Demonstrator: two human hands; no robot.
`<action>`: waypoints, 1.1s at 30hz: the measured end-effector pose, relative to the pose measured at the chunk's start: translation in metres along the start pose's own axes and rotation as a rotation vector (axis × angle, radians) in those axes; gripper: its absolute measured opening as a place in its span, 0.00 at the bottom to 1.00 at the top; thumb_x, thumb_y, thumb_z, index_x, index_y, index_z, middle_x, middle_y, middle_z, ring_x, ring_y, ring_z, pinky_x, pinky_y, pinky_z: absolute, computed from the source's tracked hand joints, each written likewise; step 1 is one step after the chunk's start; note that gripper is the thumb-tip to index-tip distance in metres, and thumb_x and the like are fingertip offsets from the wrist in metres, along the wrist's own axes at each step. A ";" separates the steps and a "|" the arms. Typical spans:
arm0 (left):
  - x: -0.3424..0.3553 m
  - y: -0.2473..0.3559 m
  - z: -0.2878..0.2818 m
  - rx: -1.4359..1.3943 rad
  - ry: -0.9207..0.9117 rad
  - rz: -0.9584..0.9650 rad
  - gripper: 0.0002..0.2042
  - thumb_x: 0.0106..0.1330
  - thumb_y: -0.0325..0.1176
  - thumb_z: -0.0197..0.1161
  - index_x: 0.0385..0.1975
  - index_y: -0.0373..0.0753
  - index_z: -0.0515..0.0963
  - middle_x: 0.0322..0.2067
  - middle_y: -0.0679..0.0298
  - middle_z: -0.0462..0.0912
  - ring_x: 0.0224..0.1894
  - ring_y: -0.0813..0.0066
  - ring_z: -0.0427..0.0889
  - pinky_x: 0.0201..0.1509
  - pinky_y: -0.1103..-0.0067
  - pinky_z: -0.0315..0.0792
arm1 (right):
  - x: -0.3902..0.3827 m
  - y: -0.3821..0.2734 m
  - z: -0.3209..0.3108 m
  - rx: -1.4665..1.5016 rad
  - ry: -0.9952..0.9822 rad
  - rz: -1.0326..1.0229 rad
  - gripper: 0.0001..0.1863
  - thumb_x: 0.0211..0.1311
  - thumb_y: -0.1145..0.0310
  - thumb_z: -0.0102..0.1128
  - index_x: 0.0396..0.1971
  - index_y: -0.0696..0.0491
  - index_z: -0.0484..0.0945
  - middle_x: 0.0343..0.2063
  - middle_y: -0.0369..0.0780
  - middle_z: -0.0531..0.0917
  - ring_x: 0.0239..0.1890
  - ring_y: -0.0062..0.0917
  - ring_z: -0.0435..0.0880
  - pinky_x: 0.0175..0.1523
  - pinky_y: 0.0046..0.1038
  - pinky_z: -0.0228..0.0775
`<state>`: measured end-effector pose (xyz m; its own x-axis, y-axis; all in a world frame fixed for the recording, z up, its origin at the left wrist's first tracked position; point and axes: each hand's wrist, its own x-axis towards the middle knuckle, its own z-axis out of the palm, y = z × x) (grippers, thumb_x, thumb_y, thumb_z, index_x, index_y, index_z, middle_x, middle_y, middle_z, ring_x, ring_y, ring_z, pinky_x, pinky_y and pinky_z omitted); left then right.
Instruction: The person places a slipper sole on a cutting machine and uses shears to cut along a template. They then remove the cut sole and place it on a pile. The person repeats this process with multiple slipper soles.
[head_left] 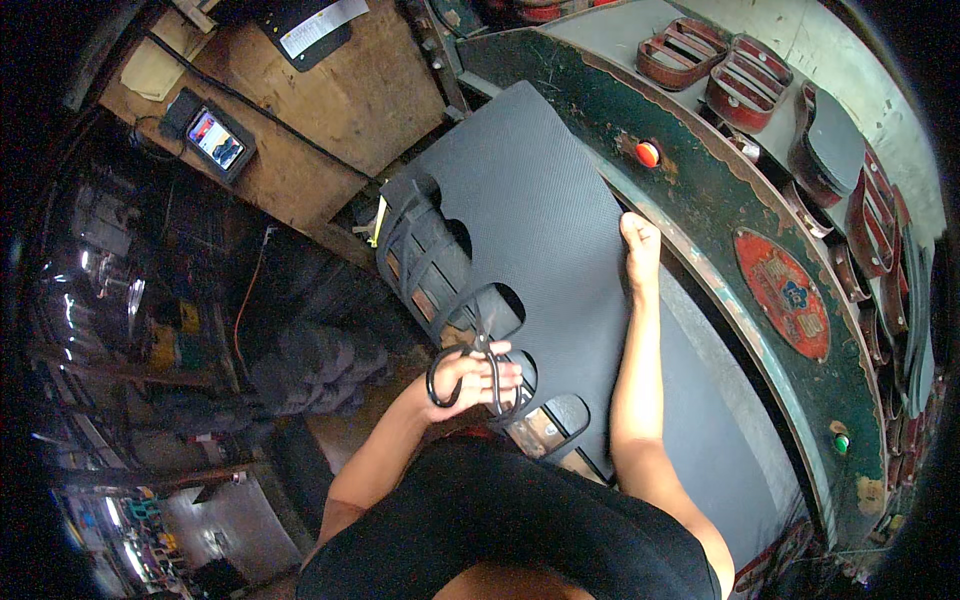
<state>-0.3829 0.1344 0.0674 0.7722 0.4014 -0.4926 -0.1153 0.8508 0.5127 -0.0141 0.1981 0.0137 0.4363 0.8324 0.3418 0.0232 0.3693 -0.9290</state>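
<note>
A large dark grey textured sheet, seemingly rubber or foam, lies in front of me. Several rounded cut-outs run along its left edge, where thin looped strips of the same material hang. My left hand is at these cut-outs, fingers through the black handles of a pair of scissors. The scissor blades point away from me, beside a loop. At the sheet's right edge, my right hand is closed on the material, thumb on top. The fingers under the edge are hidden.
Along the right runs a machine beam in chipped dark green paint, with a red button and a green button. Several brown cutting dies rest on it. A lit phone lies on a wooden board at upper left.
</note>
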 end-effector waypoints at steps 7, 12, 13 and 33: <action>0.041 0.031 -0.009 -0.002 -0.030 0.037 0.29 0.65 0.32 0.59 0.67 0.38 0.61 0.64 0.37 0.67 0.67 0.41 0.68 0.68 0.46 0.63 | -0.009 -0.007 -0.006 0.056 -0.023 -0.021 0.20 0.72 0.63 0.57 0.20 0.51 0.64 0.22 0.24 0.64 0.27 0.11 0.60 0.34 0.20 0.53; 0.056 0.035 -0.009 0.294 0.144 0.040 0.25 0.75 0.42 0.51 0.67 0.38 0.63 0.55 0.46 0.79 0.53 0.55 0.82 0.56 0.60 0.78 | -0.006 -0.010 -0.010 0.060 -0.021 -0.040 0.19 0.72 0.65 0.56 0.20 0.51 0.64 0.22 0.25 0.64 0.27 0.12 0.60 0.34 0.21 0.53; 0.056 0.030 -0.008 0.343 0.231 0.056 0.23 0.76 0.42 0.49 0.66 0.38 0.65 0.45 0.53 0.83 0.43 0.62 0.84 0.47 0.64 0.81 | -0.006 -0.010 -0.010 0.068 -0.017 -0.046 0.19 0.72 0.65 0.56 0.20 0.51 0.64 0.22 0.25 0.63 0.27 0.12 0.60 0.34 0.21 0.53; -0.007 -0.048 0.015 0.199 -0.057 -0.318 0.30 0.75 0.42 0.53 0.72 0.39 0.53 0.59 0.49 0.75 0.59 0.60 0.77 0.58 0.63 0.76 | 0.015 0.021 -0.006 0.042 0.070 0.061 0.18 0.74 0.59 0.57 0.30 0.59 0.81 0.27 0.26 0.79 0.31 0.11 0.72 0.40 0.20 0.66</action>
<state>-0.3735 0.0853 0.0569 0.7840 0.1038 -0.6120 0.2552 0.8449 0.4702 -0.0023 0.2157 -0.0019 0.4975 0.8235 0.2726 -0.0422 0.3369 -0.9406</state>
